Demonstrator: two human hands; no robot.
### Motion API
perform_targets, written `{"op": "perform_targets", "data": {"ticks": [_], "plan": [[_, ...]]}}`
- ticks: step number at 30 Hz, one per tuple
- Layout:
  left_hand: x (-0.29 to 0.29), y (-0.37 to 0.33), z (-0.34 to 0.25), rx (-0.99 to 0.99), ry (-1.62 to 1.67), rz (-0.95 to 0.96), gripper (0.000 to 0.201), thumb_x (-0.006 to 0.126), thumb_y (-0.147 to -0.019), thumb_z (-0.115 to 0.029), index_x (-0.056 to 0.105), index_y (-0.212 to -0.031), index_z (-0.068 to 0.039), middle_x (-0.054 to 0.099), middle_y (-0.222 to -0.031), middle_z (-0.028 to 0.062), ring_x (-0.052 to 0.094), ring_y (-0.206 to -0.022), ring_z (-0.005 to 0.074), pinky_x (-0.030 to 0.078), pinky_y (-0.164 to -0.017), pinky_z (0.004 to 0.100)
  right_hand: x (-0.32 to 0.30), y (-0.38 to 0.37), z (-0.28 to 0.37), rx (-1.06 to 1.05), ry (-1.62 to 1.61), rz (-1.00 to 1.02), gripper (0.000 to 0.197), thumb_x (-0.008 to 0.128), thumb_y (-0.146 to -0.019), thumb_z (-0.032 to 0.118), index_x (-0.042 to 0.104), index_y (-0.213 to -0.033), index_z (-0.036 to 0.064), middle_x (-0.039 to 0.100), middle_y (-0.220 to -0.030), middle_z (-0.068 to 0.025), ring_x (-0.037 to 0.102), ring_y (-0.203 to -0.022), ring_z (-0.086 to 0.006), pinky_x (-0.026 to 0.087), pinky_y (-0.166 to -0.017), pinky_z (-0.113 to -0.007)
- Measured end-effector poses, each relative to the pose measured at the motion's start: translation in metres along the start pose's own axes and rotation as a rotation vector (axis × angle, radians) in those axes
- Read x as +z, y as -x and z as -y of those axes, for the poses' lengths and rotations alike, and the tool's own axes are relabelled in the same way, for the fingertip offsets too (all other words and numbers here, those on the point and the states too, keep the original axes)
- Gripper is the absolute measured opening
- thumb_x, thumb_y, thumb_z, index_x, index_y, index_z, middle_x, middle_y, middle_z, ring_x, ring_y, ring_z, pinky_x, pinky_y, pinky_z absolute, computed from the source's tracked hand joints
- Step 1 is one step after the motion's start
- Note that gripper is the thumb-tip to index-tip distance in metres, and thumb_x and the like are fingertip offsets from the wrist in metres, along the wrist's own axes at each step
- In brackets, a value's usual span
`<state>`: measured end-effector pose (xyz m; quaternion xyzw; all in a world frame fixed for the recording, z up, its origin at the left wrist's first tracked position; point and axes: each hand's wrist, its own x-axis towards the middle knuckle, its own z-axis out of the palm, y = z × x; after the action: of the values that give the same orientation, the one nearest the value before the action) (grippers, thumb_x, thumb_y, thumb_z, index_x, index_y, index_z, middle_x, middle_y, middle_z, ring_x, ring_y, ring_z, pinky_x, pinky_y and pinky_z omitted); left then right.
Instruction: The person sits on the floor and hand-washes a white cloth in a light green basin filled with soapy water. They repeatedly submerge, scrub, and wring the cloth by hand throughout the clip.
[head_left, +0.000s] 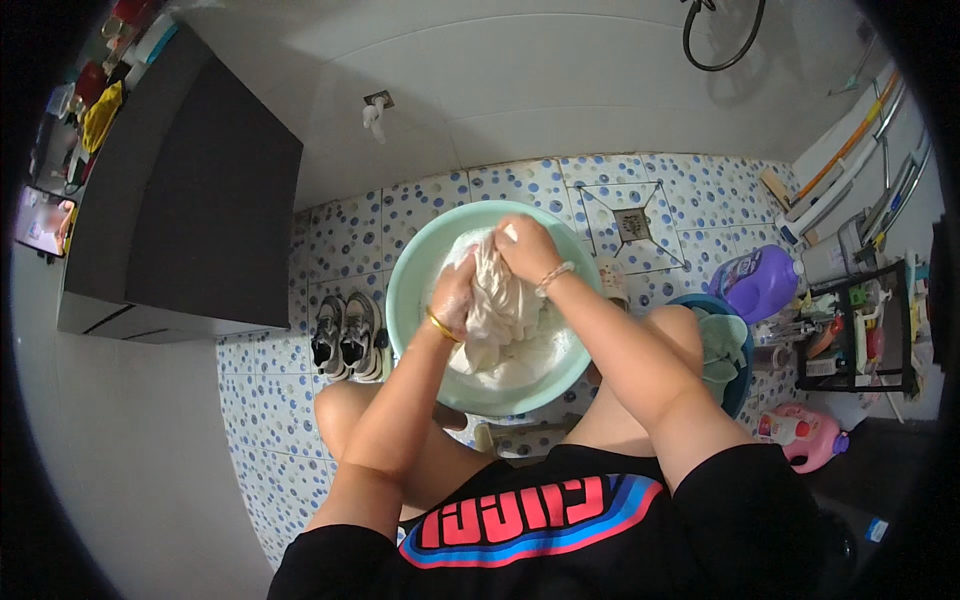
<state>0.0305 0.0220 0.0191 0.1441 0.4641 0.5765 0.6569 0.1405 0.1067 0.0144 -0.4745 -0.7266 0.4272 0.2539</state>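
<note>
A round light-green basin [402,290] stands on the floor before me, with whitish sudsy water [540,360] in it. Bunched white cloth [497,300], whose exact kind I cannot make out, hangs from my hands into the basin. My left hand [455,295], with a yellow bangle at the wrist, is closed on the cloth's left side. Higher up, near the basin's far rim, my right hand [527,248] pinches the cloth's upper end; a beaded bracelet circles that wrist. The cloth's lower folds reach the suds.
Grey sneakers [345,335] sit left of the basin, below a dark cabinet [190,190]. To the right are a blue tub [738,390] holding green cloth [722,345], a purple jug [757,283], a pink bottle [805,437] and a black rack [855,330]. A floor drain [632,225] lies beyond.
</note>
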Motion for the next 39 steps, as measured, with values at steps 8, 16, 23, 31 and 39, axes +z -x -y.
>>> {"op": "perform_targets", "data": {"ticks": [8, 16, 23, 31, 39], "plan": [[-0.035, 0.009, -0.042, 0.334, 0.101, 0.15, 0.024, 0.046, -0.086, -0.016, 0.045, -0.108, -0.006, 0.055, -0.095, 0.0065, 0.054, -0.086, 0.0174, 0.044, -0.079, 0.0314, -0.027, 0.01, -0.001, -0.027, -0.058, 0.709, 0.054, 0.072, -0.065, 0.031, 0.051, -0.106, 0.0011, 0.055, -0.1, -0.0101, 0.052, -0.093, -0.0156, 0.042, -0.082, -0.029], [-0.045, -0.022, -0.018, 0.224, 0.3, -0.129, 0.035, 0.031, -0.091, -0.031, 0.046, -0.103, -0.002, 0.054, -0.098, 0.0118, 0.052, -0.093, 0.0238, 0.042, -0.084, 0.0372, 0.008, 0.013, 0.001, -0.113, -0.456, 0.006, 0.028, 0.061, -0.075, 0.02, 0.053, -0.096, 0.003, 0.054, -0.099, -0.0135, 0.056, -0.085, -0.0188, 0.044, -0.075, -0.033], [0.003, -0.007, 0.017, -0.005, 0.348, -0.092, 0.039, 0.035, -0.089, -0.039, 0.054, -0.092, -0.006, 0.058, -0.085, 0.0075, 0.055, -0.077, 0.0197, 0.045, -0.07, 0.0318, 0.038, 0.043, 0.027, -0.386, 0.453, -0.149, 0.032, 0.043, -0.085, 0.033, 0.054, -0.076, 0.0047, 0.055, -0.076, -0.0144, 0.057, -0.067, -0.0321, 0.045, -0.052, -0.039], [-0.04, -0.024, 0.022, -0.087, -0.057, -0.156, 0.034, 0.041, -0.087, -0.037, 0.054, -0.082, -0.006, 0.057, -0.076, 0.0062, 0.053, -0.069, 0.0191, 0.043, -0.066, 0.0327, 0.036, 0.088, 0.05, -0.536, 0.362, -0.103, 0.022, 0.043, -0.084, 0.022, 0.05, -0.074, 0.0035, 0.054, -0.07, -0.0166, 0.054, -0.059, -0.0353, 0.045, -0.054, -0.042], [-0.019, 0.039, -0.016, 0.117, -0.11, -0.043, 0.042, 0.04, -0.087, -0.042, 0.053, -0.088, -0.002, 0.055, -0.077, 0.0055, 0.053, -0.073, 0.0177, 0.044, -0.07, 0.0313, -0.026, 0.061, 0.019, -0.214, -0.063, -0.108, 0.049, 0.04, -0.085, 0.044, 0.054, -0.079, -0.0022, 0.053, -0.061, -0.0149, 0.05, -0.054, -0.0256, 0.042, -0.058, -0.036]]}}
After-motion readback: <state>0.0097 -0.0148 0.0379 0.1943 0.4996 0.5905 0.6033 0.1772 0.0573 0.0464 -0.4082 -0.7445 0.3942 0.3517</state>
